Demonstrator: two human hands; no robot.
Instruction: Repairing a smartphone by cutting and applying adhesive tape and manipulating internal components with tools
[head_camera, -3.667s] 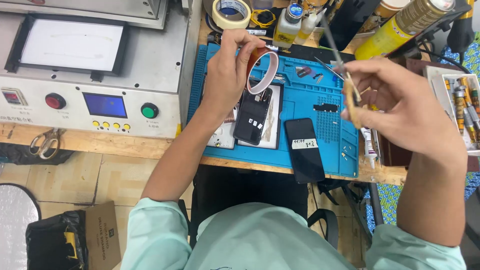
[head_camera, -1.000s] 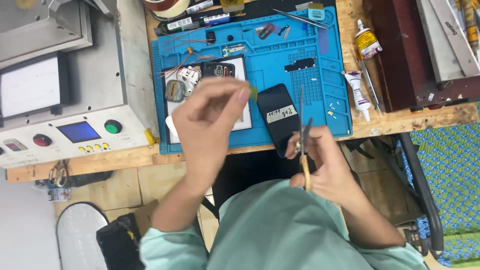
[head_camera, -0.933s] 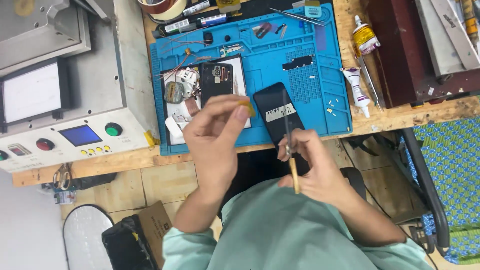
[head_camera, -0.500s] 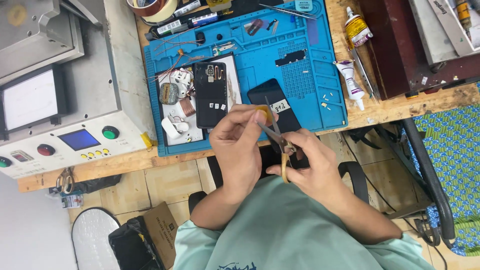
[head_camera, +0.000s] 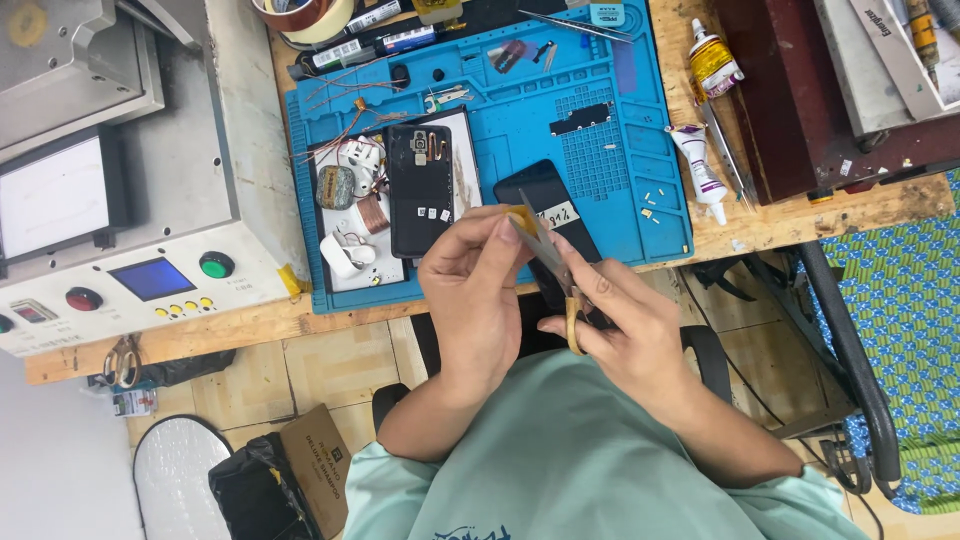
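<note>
Landmark: the blue work mat on the wooden bench. Both hands are raised just off the mat's near edge, above the lap. Left hand pinches a small amber scrap of tape between thumb and fingertips, grip narrow and closed on it, the scrap held over the mat's near edge. Right hand is closed around a pair of scissors with yellowish handles, fingers wrapped about the loops; whether the blades are parted at the tip cannot be told, they read as one thin grey line. Long axis of the scissors runs on a slant from the handle, nearest the body, up and away toward the mat, tip ending right at the amber scrap. So the scrap lies beyond the scissor tip, on the mat side, and the left hand is the one at it; the right hand sits back at the handle end. On the mat: an opened phone back with bare internals near its left part, a dark phone with a small white label close to the near edge, partly behind the hands, loose small parts and wire to the left of the opened one. Off the mat's right edge, a white glue tube. Off its left edge, a grey machine with a blue display and coloured buttons
</note>
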